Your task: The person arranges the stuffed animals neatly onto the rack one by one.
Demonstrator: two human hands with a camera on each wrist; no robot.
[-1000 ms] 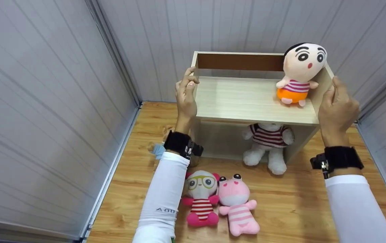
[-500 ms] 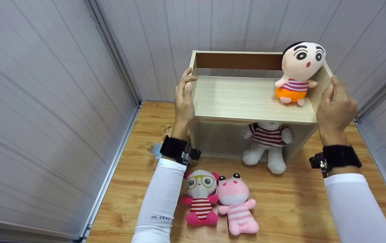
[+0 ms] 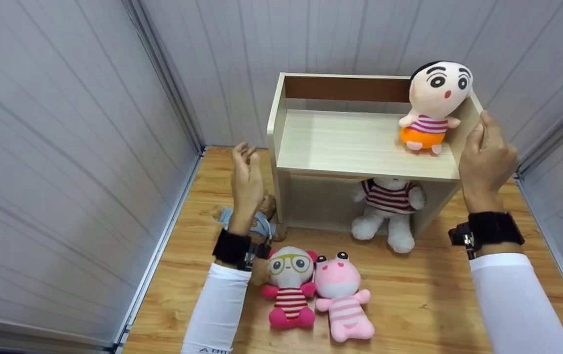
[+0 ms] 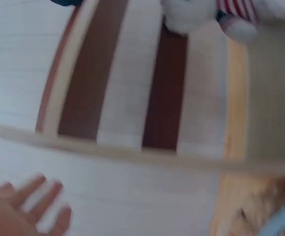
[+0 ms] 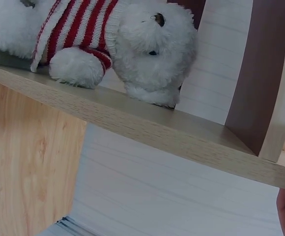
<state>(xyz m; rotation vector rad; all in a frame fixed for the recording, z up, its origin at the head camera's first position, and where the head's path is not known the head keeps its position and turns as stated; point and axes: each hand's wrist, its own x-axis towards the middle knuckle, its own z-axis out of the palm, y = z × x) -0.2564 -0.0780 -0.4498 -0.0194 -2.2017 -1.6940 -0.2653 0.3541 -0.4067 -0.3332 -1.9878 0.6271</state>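
Note:
A small pale wooden shelf unit (image 3: 340,147) stands against the back wall. My left hand (image 3: 248,189) is off its left panel, fingers relaxed and holding nothing, above a brown teddy bear (image 3: 264,223) in blue on the floor. In the left wrist view, blurred spread fingers (image 4: 44,199) show beside the panel. On the right, my right hand (image 3: 490,160) grips the upper front edge of the shelf unit's side panel. A doll (image 3: 424,125) with orange shorts sits on the upper board near that hand. Below sits a white teddy bear (image 5: 155,49) in a striped sweater, its head hidden in the head view.
In front of the shelf unit, a pink-and-grey panda plush (image 3: 291,295) and a pink frog plush (image 3: 342,297) lie side by side on the wooden floor (image 3: 419,305). Grey panel walls (image 3: 65,147) rise at the left, back and right.
My left hand has let go of the shelf unit's left panel and moved down and left, uncovering more of the brown teddy bear. My right hand keeps its grip.

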